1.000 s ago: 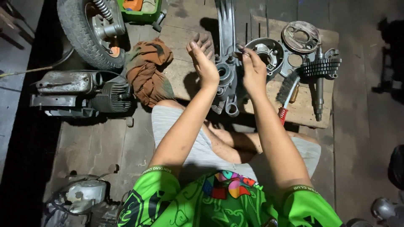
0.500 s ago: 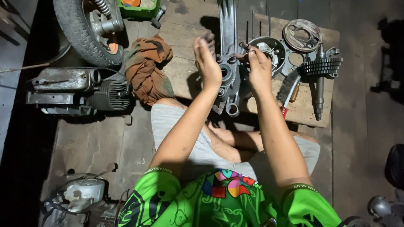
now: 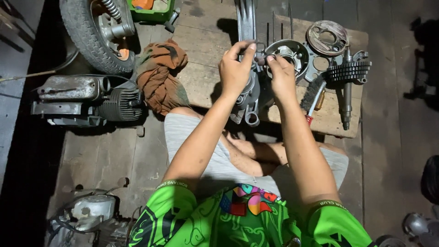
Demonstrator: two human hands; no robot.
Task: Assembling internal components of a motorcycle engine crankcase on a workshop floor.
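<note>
Fingertips of both hands meet over a small metal part (image 3: 259, 47), pinching it from either side; it is too small to make out. Left hand (image 3: 235, 68) and right hand (image 3: 281, 75) hover above a grey engine casing (image 3: 249, 98) that stands on a wooden board (image 3: 206, 41). Just right of the hands a round housing (image 3: 292, 52) sits on the board, a brake plate (image 3: 325, 37) beyond it, then a gear shaft (image 3: 348, 77) and a wire brush (image 3: 313, 93). Left of the board lies a brown rag (image 3: 160, 75), a finned cylinder (image 3: 82, 100) and a wheel (image 3: 98, 32). A green tray (image 3: 153, 11) at the top edge holds something orange, partly cut off.
</note>
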